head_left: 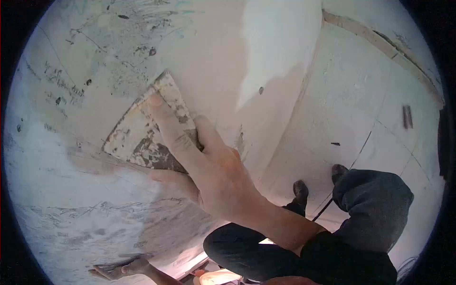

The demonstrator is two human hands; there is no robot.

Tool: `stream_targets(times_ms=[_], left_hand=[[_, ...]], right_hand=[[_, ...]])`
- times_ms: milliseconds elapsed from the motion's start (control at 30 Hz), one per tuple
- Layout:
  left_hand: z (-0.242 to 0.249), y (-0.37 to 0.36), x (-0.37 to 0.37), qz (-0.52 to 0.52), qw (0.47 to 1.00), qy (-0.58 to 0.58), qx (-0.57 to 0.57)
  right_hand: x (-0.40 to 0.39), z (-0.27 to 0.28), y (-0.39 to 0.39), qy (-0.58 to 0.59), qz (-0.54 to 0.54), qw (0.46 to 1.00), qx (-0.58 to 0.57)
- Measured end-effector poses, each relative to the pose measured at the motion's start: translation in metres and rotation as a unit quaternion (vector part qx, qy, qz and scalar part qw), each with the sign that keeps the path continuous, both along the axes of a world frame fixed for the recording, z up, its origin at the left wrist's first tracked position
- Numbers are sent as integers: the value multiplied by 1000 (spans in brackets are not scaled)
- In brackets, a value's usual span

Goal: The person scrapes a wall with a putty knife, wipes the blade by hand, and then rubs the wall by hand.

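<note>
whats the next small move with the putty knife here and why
Probably draw the putty knife along the wall toward the rough grey patch: the right hand presses its blade flat, forefinger along it, and streaks lie beside it.

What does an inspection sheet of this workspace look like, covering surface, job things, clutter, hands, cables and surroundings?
Surface: wall, pale, with grey smears and dark specks.
Job's things: putty knife, broad blade flat against the wall, crusted with dried filler.
Clutter: nothing seen.
Hands: right hand grips the putty knife, index finger stretched along the blade; left hand low at the frame edge, its hold cannot be told.
Cables: nothing seen.
Surroundings: pale floor with seams; the person's dark trousers and shoes.
</note>
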State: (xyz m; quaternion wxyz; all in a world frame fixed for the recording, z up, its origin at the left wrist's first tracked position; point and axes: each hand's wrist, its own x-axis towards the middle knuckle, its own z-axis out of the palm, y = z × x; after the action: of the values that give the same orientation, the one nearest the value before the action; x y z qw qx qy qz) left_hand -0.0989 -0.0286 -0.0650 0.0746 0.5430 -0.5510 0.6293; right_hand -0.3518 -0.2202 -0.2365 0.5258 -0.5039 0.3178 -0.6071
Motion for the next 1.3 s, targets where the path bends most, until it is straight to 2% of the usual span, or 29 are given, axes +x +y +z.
stream_targets(times_ms=[67, 167, 200, 300, 433, 567, 633, 700, 800, 867, 900, 967, 1000, 1100, 1167, 1233, 1300], left_hand=[[2, -2, -1, -3, 1000, 1, -1], [-2, -5, 2, -9, 1000, 4, -8], [-6, -7, -2, -14, 1000, 15, -12], [-11, -12, -7, -28, 999, 37, -26], [-9, -6, 6, -54, 996, 68, 4], [-7, -2, 15, -81, 991, 99, 35], [-1, 2, 10, -46, 996, 53, 54], [8, 7, 9, 16, 999, -5, 44], [-4, -3, 14, 5, 1000, -8, 14], [-1, 1, 10, 14, 1000, -21, 11], [4, 5, 6, 21, 999, -29, 14], [2, -1, 5, 19, 999, -37, -6], [2, -1, 4, 2, 998, 25, 54], [2, -1, 2, 1, 1000, -26, 1], [3, -1, -2, -2, 1000, -17, 3], [-2, -9, -3, -20, 1000, 6, 2], [1, -3, -4, -18, 1000, 11, 14]], right_hand=[[15, -3, 10, -82, -55, 994, -36], [8, -4, -1, -19, -37, 999, -29], [-5, 2, -5, 17, 4, 1000, -8], [8, -2, 8, -56, -43, 997, -28], [1, -6, -4, -23, -28, 999, -17], [7, -7, 3, -56, -79, 993, -70], [3, -9, -10, 0, -78, 994, -74], [2, -7, -6, -7, -96, 993, -72], [2, -6, -2, 17, -120, 988, -92], [-6, 2, -8, -5, -31, 999, -11], [-1, 0, 1, -8, -25, 1000, -1], [11, -4, 5, -1, -101, 991, -84], [13, 0, 0, 5, -118, 989, -88], [-4, -6, -17, 51, -112, 988, -90], [-1, -1, -8, 45, -86, 993, -71], [8, 1, -7, -44, -127, 989, -66], [-3, -1, -5, -10, -89, 995, -48]])
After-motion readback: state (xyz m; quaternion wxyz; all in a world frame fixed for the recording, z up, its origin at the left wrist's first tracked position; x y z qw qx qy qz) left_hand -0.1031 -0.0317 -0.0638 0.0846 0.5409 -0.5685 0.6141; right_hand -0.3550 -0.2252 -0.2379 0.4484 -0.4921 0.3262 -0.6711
